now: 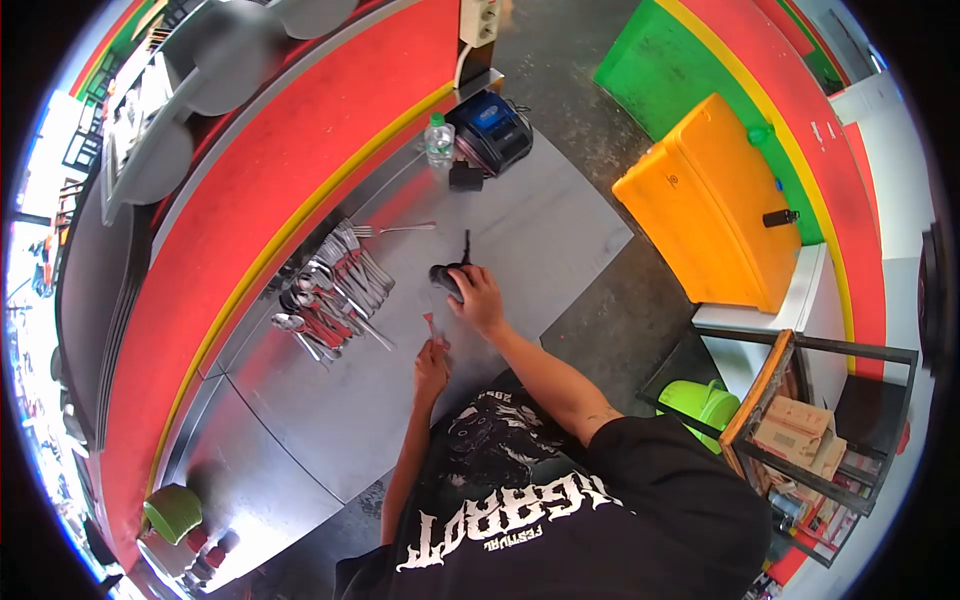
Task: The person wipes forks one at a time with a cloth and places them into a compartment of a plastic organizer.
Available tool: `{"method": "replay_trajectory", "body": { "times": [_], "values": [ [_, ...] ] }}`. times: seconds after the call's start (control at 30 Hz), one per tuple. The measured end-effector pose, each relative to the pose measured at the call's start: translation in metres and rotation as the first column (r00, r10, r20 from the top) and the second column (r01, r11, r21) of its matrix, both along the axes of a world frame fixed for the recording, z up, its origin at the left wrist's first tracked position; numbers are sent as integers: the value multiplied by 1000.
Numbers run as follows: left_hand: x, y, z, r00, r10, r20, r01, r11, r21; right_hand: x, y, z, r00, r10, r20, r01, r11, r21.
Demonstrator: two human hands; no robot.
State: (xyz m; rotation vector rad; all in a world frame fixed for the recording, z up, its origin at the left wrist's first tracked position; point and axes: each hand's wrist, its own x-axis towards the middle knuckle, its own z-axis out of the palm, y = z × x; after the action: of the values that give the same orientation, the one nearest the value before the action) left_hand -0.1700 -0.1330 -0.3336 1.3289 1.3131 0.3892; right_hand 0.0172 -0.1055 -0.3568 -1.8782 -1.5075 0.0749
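Over the metal counter (430, 220), my right hand (477, 300) is closed around a black object (447, 278) whose thin dark end points toward the back. Just below and to the left of it, my left hand (432, 366) grips a thin utensil (430, 322) that shows a reddish tip; its exact kind is too small to tell. The two hands are apart. A pile of spoons and forks (335, 295) lies on the counter left of my hands. One separate fork (395, 229) rests above the pile.
A plastic bottle (439, 142), a black box (465, 177) and a blue-black device (492, 130) stand at the counter's far end. Right of the counter are an orange chest (700, 205), a green bucket (697, 405) and a metal-framed rack (760, 400). A red partition (230, 240) borders the left.
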Motion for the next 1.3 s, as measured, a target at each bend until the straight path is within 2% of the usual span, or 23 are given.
{"method": "replay_trajectory", "body": {
  "times": [0.03,0.13,0.23,0.33,0.43,0.5,0.57,0.6,0.63,0.67,0.77,0.93,1.03,1.1,1.13,1.27,1.3],
  "values": [
    [-3,-3,1,1000,-11,9,10,1000,24,1,2,2,999,-38,-36,37,999,-25],
    [-17,-9,-2,995,8,-99,-23,988,-155,3,1,10,976,-134,-169,121,989,-80],
    [-26,-13,-7,996,56,-71,-70,975,-212,5,-15,18,960,-109,-259,73,987,-144],
    [-36,-20,-15,992,93,87,-70,969,-238,3,-34,17,953,-95,-288,75,994,-78],
    [-44,-29,-36,984,95,152,-62,976,-210,-8,-47,12,795,-285,-536,127,941,-312],
    [-45,-33,-50,976,120,181,-81,975,-205,-26,-60,28,786,-181,-591,96,980,-172],
    [-42,-34,-58,963,166,214,-117,967,-226,-45,-68,30,881,27,-473,-43,999,-24],
    [-41,-35,-67,953,153,261,-117,982,-151,-52,-69,33,884,129,-449,-151,988,-15],
    [-40,-36,-76,943,136,303,-118,990,-75,-58,-69,37,876,230,-423,-258,966,-9],
    [-40,-36,-84,946,139,293,-119,989,-84,-63,-68,39,858,328,-395,-359,933,-4],
    [-36,-29,-88,946,169,276,-132,980,-146,-65,-57,24,882,443,-160,-461,881,-104],
    [-34,-30,-63,913,272,304,-178,936,-304,-67,-28,12,922,386,-22,-387,919,-74],
    [-39,-30,-59,917,228,327,-126,945,-303,-63,0,4,948,317,37,-315,948,-41],
    [-41,-30,-59,839,345,422,-173,903,-393,-53,16,5,946,318,63,-314,947,-74],
    [-42,-30,-59,793,397,462,-185,880,-438,-51,20,5,949,311,44,-308,949,-65],
    [-45,-32,-61,789,376,487,-190,902,-388,-47,40,11,967,254,-9,-254,965,-67],
    [-45,-34,-63,781,370,503,-189,908,-374,-44,46,6,974,207,-90,-212,976,-49]
  ]
}}
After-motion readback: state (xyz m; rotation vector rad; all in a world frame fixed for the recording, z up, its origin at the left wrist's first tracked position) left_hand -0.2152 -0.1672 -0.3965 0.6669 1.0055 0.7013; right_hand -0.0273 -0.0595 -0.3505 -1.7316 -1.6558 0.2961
